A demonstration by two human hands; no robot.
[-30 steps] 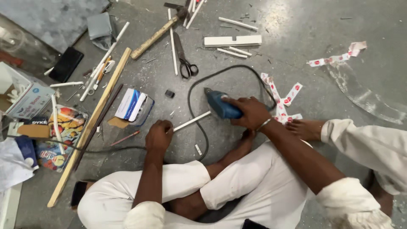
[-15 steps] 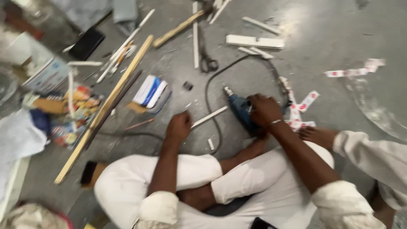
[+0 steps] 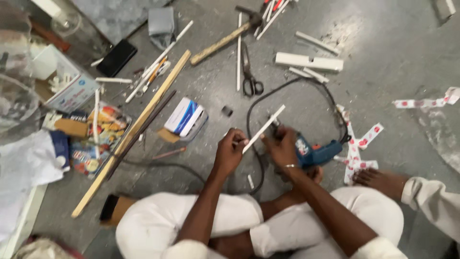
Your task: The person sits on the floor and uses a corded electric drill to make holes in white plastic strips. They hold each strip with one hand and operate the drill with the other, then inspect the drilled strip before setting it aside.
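I sit cross-legged on the grey floor. My left hand (image 3: 231, 149) pinches the lower end of a thin white plastic strip (image 3: 266, 127), which slants up to the right above the floor. My right hand (image 3: 282, 146) is closed around the front end of a blue power drill (image 3: 317, 152) that lies beside my knee. The strip's middle passes just left of the drill's nose. The drill's black cord (image 3: 268, 93) loops across the floor behind both hands.
Scissors (image 3: 251, 76), a wooden-handled hammer (image 3: 223, 41) and white channel offcuts (image 3: 309, 61) lie ahead. A long wooden slat (image 3: 136, 127), a small white-and-blue box (image 3: 184, 117), a black phone (image 3: 117, 57) and an open carton (image 3: 64, 84) are left. Red-and-white tape (image 3: 359, 144) lies by a bare foot (image 3: 381, 180).
My left hand has lifted the white strip off the floor. The drill has swung round, its handle now pointing right, and my right hand has shifted to its front end.
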